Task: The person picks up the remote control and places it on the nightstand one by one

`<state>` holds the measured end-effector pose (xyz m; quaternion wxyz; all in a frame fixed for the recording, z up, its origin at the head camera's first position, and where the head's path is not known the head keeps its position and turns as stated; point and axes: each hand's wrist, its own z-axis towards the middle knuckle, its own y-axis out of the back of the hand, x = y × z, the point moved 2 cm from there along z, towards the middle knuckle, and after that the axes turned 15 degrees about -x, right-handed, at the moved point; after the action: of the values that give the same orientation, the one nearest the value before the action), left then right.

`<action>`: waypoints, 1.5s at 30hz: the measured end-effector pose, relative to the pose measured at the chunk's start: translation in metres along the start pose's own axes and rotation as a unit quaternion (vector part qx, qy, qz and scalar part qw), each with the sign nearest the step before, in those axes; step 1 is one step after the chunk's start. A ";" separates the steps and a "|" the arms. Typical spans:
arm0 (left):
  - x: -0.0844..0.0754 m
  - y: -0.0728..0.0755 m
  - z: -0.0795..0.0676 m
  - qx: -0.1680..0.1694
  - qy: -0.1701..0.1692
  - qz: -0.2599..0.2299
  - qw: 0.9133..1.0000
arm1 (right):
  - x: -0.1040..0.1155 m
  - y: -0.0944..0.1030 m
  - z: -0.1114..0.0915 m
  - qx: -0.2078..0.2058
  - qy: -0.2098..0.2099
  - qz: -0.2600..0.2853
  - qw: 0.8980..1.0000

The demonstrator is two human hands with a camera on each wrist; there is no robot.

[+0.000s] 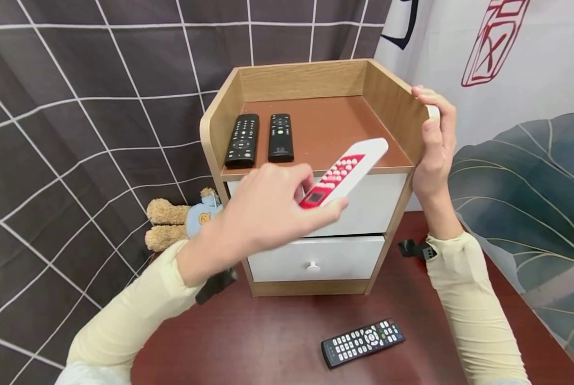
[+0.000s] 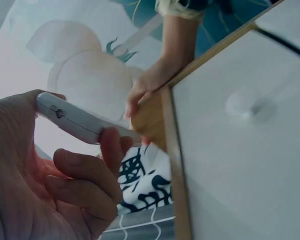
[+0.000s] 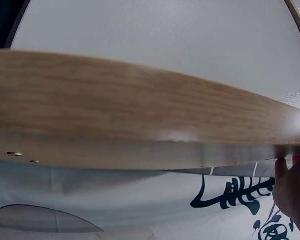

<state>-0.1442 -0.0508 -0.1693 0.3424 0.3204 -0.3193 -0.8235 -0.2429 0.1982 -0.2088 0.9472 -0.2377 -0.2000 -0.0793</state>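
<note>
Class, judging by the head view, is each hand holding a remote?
No, the left hand holds a white remote, while the right hand grips the wooden side panel.

From in front of and above the white-fronted cabinet (image 1: 364, 206), the head camera looks forward and down over its top and front. The left wrist camera, tilted, sits close before the cabinet, looking past the left hand (image 2: 55, 180) toward the right hand (image 2: 155, 75) at its side. The right wrist camera is nearest, along the cabinet's side edge. Both wrist views share the cabinet's front and the calligraphy curtain (image 3: 235, 195).
</note>
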 end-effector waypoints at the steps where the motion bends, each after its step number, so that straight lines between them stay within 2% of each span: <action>1: -0.002 0.001 0.007 0.006 0.010 0.011 1.000 | 0.000 0.000 0.000 -0.001 0.001 0.000 1.000; 5: -0.008 0.004 0.035 0.031 0.041 0.077 0.996 | 0.000 0.000 0.001 -0.004 0.002 0.003 1.000; 10: -0.010 0.002 0.067 0.078 0.060 0.131 0.986 | 0.000 0.000 0.003 -0.004 0.001 0.006 1.000; 14: -0.009 -0.005 0.085 0.096 0.069 0.163 0.980 | -0.001 0.000 0.003 -0.002 0.002 0.008 1.000; 18: -0.010 -0.016 0.096 0.101 0.058 0.209 0.971 | -0.004 0.000 0.003 0.000 0.004 0.009 1.000; 26: -0.016 -0.038 0.105 0.107 0.045 0.272 0.955 | -0.003 0.002 0.002 -0.001 0.006 0.010 1.000; 32: -0.013 -0.053 0.106 0.088 0.042 0.301 0.949 | -0.001 0.002 -0.001 0.002 0.005 0.014 1.000; 38: -0.011 -0.058 0.109 0.062 0.046 0.320 0.944 | -0.002 -0.002 0.000 0.011 -0.001 0.021 1.000; 45: -0.012 -0.055 0.113 0.076 0.041 0.337 0.938 | -0.003 0.003 0.003 0.003 0.009 0.019 1.000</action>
<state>-0.2421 0.0242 -0.1398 0.5873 0.2526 -0.4556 -0.6194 -0.2460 0.2020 -0.2089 0.9510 -0.2382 -0.1870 -0.0624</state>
